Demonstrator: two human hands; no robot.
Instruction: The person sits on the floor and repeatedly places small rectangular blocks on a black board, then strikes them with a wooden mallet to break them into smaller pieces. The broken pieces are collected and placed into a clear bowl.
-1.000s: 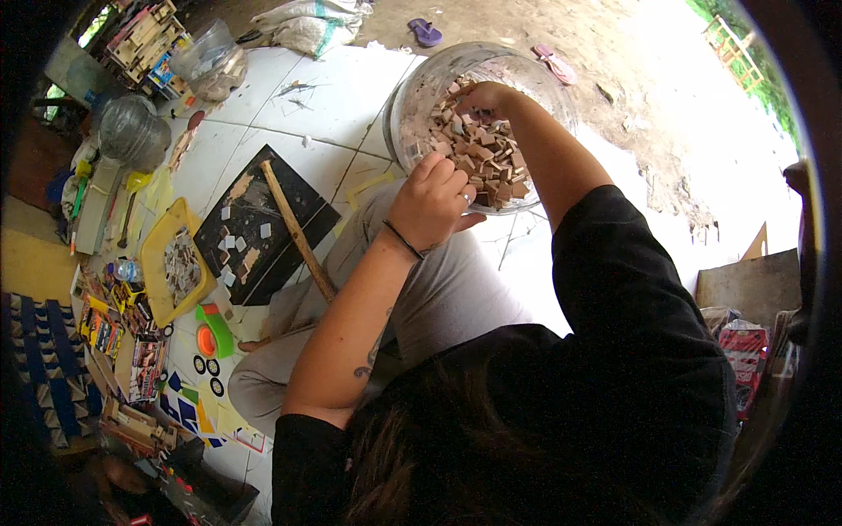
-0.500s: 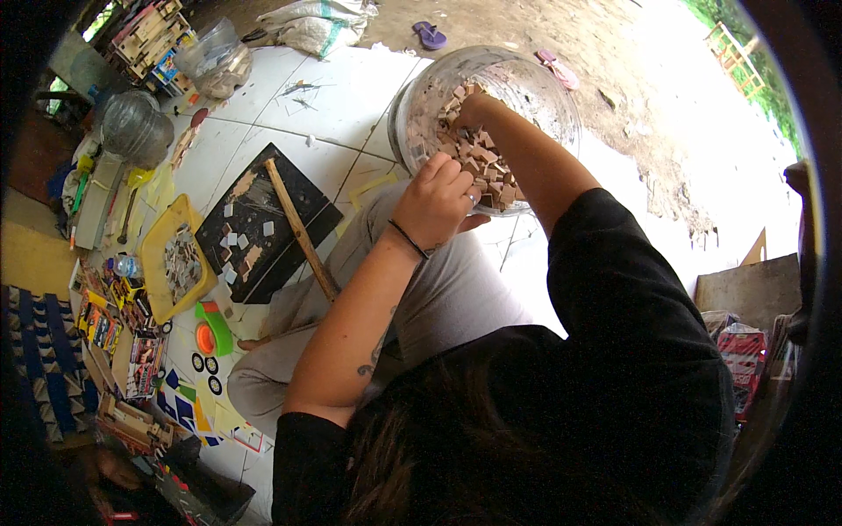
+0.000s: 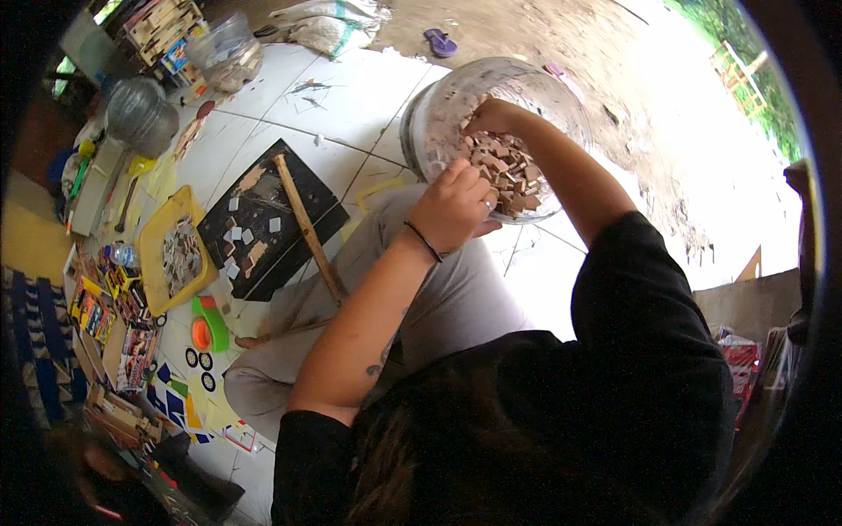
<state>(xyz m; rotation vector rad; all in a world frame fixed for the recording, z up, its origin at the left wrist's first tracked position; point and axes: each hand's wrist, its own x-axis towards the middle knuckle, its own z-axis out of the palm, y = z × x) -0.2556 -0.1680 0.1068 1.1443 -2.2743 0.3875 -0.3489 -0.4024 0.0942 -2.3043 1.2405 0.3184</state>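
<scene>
A big clear plastic container leans open toward me beyond my lap, with many small flat brown wooden pieces heaped inside. My left hand is closed over its near left rim, the thumb showing lower down. Inside the container, at the far side of the heap, is my right hand, its fingers curled downward among the pieces. Its fingertips are partly hidden, so I cannot make out what they hold. Left of my knee, a wooden handle lies across a black board bearing several pale square pieces.
A yellow basin of small pieces stands on the tiles left of the board. Near it are a green and orange tape dispenser, black wheels and coloured stickers. Sacks and a purple slipper lie farther off.
My right hand has drawn up from deeper in the heap toward the container's far wall, and more of it shows. My left hand stays on the rim; the whole view has shifted slightly.
</scene>
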